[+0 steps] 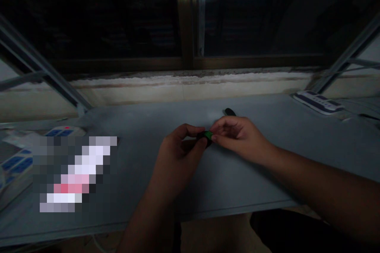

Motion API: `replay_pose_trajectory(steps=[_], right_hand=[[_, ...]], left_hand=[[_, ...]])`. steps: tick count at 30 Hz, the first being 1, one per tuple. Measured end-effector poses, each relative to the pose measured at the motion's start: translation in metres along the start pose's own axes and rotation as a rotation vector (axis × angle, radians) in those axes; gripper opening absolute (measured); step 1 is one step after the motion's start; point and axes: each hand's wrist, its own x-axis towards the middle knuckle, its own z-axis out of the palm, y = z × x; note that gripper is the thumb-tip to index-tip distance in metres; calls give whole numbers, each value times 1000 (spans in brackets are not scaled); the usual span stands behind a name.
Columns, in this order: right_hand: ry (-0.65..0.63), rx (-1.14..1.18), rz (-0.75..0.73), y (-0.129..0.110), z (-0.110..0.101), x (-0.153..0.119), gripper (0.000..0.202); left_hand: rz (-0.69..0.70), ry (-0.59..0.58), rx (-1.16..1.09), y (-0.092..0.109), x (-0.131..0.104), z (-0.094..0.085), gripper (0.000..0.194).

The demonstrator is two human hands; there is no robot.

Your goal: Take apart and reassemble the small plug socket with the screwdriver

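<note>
Near the middle of the table, my left hand [181,154] is closed around a small dark piece with a green part [208,134], pinched between thumb and fingers. From the other side, my right hand [237,136] pinches at the green part with thumb and fingertips. The two hands almost meet over this small object, and its kind is too dark and small to make out. Just behind my right hand lies a dark rounded object [229,112] on the table, partly hidden by the hand.
The grey table [142,189] has its front edge close to me. A white and dark power strip [317,102] lies at the back right. Power strips with blue sockets [18,162] and a pixelated bright patch [86,166] are at left. Metal frame bars slant up both sides before a dark window.
</note>
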Motion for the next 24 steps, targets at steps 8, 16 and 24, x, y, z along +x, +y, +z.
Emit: replay_pose_trajectory(steps=[8,16,24], right_hand=[[29,-136,-236,-1,-1,-2,13],[1,-127,-206,-3,-3,-3,14],[-25,-26,-109,-1,-1,-3,20]], left_hand=[[22,-29,-42,0,1,-1,18],[2,-32,-99,0,2,0,18],[13,-20,-81,-2,1,1,16]])
